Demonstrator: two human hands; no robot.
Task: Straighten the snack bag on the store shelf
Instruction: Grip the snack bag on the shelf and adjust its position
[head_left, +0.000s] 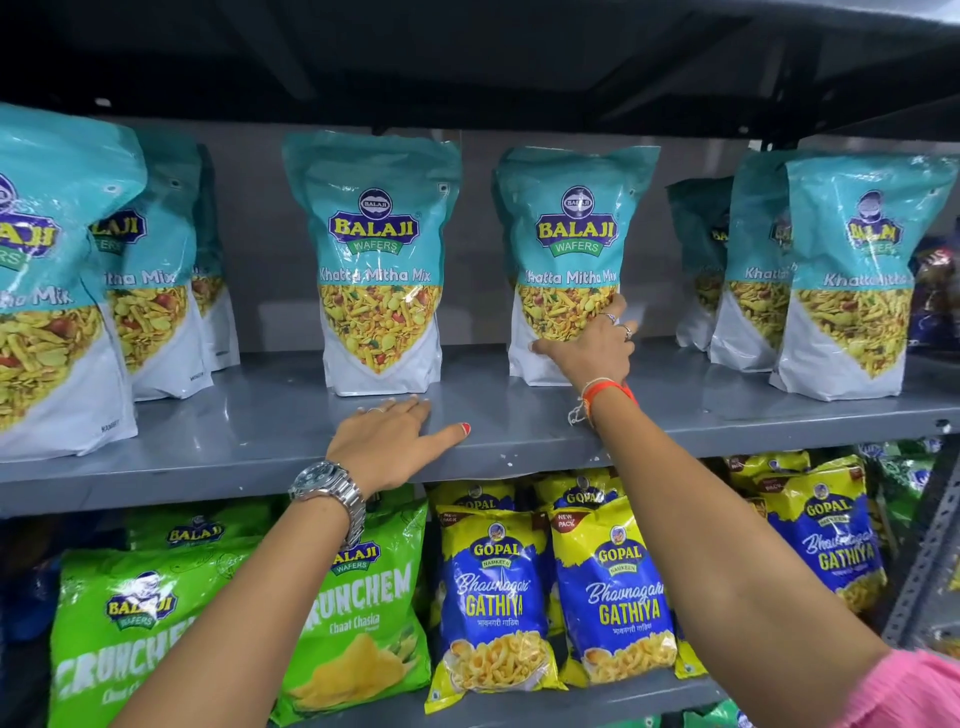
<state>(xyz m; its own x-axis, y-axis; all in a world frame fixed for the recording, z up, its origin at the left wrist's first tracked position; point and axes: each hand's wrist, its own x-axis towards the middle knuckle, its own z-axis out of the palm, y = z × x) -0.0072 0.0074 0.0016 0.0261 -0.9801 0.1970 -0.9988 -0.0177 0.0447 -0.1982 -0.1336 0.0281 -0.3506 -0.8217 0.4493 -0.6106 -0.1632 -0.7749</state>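
Teal-and-white Khatta Mitha snack pouch (569, 260) stands upright on the grey metal shelf (260, 415) — your right hand (592, 345) grasps its lower front; your left hand (389, 441) lies flat, released, well left.

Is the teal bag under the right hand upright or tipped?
Upright: the Khatta Mitha Mix bag stands on its base on the grey shelf, the right hand against its lower front.
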